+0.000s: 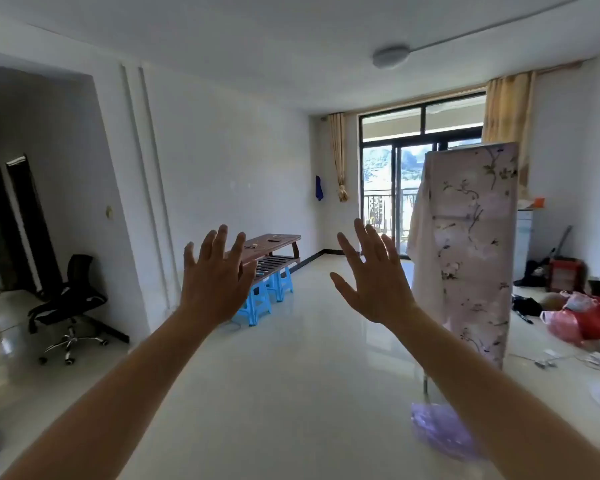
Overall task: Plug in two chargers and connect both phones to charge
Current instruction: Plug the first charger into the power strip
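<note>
Both my arms reach out in front of me at chest height, backs of the hands toward me. My left hand (215,275) and my right hand (374,278) have their fingers spread and hold nothing. Across the room, a low brown wooden table (278,245) stands against the left wall, partly hidden by my left hand. A small dark flat object (273,240) and some pale bits (255,244) lie on its top; they are too small to identify. I can make out no charger or socket.
Blue plastic stools (257,306) stand under the table. A black office chair (68,299) is at the left. A tall cabinet draped in floral cloth (471,251) stands at the right, with red bags and clutter (582,317) behind it. A purple plastic bag (437,427) lies on the glossy floor.
</note>
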`<action>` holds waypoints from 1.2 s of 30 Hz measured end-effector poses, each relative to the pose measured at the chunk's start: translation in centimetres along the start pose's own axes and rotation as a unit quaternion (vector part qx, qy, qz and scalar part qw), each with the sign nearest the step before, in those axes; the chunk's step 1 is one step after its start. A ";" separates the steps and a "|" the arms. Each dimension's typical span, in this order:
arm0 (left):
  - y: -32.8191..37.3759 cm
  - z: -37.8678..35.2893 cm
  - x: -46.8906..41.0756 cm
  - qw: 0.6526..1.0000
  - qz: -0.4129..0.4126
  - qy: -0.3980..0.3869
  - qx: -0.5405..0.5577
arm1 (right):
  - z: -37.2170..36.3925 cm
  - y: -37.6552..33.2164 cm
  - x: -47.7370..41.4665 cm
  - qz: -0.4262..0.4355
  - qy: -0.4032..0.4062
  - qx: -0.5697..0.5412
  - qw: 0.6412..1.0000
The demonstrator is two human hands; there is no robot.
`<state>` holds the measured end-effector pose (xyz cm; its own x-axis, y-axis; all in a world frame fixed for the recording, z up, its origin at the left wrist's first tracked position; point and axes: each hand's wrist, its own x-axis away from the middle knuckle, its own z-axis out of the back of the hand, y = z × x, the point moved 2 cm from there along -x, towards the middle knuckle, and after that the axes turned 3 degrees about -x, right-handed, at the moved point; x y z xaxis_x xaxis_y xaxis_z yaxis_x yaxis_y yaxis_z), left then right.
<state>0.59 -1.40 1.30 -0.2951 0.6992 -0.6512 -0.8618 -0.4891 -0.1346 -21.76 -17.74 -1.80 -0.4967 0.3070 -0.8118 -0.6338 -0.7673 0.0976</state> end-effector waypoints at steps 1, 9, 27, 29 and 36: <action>0.0 -1.0 -1.8 1.000 -0.007 -0.005 0.005 | -1.8 1.0 -1.4 0.008 -0.011 0.005 1.000; -2.6 -13.5 -13.2 1.000 -0.015 0.014 0.004 | -19.2 6.1 -10.6 -0.057 -0.048 -0.021 0.997; -9.6 -55.4 -47.3 0.997 -0.017 -0.068 0.045 | -63.5 15.4 -32.3 -0.077 -0.134 -0.038 0.987; -9.5 -60.8 -51.1 0.996 -0.024 -0.074 0.046 | -69.0 17.7 -34.5 -0.085 -0.128 -0.041 0.987; -10.3 -78.9 -66.6 0.990 -0.012 -0.142 0.019 | -89.5 25.4 -44.0 -0.123 -0.166 -0.036 0.978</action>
<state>61.66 -84.09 -12.88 -0.3742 0.8309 -0.4117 -0.8832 -0.4547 -0.1148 37.06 -101.14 -15.14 -0.5083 0.6436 -0.5722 -0.7201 -0.6821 -0.1275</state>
